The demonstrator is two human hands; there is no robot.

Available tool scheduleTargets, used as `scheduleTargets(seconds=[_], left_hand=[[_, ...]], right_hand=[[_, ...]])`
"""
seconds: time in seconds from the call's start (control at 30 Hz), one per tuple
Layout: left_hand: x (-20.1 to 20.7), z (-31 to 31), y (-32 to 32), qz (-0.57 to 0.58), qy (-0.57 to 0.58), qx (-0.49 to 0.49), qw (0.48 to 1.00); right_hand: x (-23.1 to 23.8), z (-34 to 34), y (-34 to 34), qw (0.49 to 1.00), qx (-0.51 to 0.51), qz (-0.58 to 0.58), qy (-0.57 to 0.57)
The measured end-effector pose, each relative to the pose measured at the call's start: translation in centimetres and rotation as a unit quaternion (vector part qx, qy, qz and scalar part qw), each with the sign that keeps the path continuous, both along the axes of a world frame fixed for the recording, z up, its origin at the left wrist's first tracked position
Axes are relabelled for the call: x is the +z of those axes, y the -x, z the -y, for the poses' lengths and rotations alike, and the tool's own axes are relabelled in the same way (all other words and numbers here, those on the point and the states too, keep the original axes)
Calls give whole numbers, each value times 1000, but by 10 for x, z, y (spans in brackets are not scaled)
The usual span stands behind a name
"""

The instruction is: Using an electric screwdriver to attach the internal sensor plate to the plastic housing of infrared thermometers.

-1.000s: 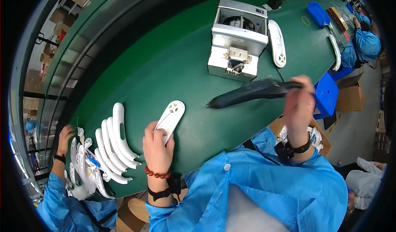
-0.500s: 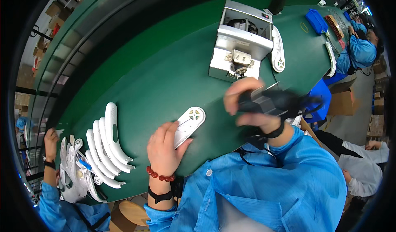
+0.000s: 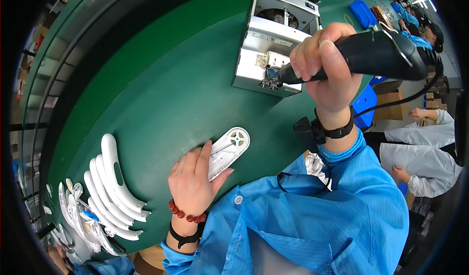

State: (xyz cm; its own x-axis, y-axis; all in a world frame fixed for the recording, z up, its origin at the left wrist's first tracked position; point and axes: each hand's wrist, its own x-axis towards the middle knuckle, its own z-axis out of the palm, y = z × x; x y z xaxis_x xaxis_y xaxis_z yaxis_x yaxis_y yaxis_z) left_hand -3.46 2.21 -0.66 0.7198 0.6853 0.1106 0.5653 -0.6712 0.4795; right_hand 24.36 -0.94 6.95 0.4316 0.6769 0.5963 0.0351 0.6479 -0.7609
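Note:
My right hand [image 3: 330, 74] is closed round a black electric screwdriver [image 3: 383, 55] with a cord and a metal hanging loop. Its tip reaches the front outlet of a grey metal screw feeder [image 3: 276, 36], though the exact contact is too small to make out. Low on the green table, my left hand [image 3: 193, 179] grips a white plastic housing half [image 3: 227, 150] between thumb and fingers. The housing lies flat, with a round spoked opening at its far end and a thin dark line along its inside. My palm covers its near end.
Several curved white shells [image 3: 115, 172] lie side by side at the left. Beyond them sits a heap of white parts [image 3: 80, 216], near another person's hand [image 3: 58, 258]. Blue bin [image 3: 362, 13] stands at the far right. A person in white [image 3: 415, 153] is off to the right.
My right hand has carried the screwdriver up and forward, bringing its tip to the feeder's outlet. The left hand keeps hold of the housing. The view has shifted slightly.

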Motion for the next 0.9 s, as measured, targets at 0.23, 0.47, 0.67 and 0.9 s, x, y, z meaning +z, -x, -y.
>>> scheduleTargets(seconds=[0.23,0.47,0.67,0.9], left_hand=[[1,0,0,-4,10,1,1000],[0,1,-1,-14,15,4,1000],[-2,3,-11,-45,40,51,997],[-2,4,-8,-51,52,65,995]], right_hand=[[-3,-3,-5,1000,8,-11,12],[2,-5,11,991,-42,72,109],[-2,10,36,991,70,51,102],[-23,11,65,986,138,31,91]])
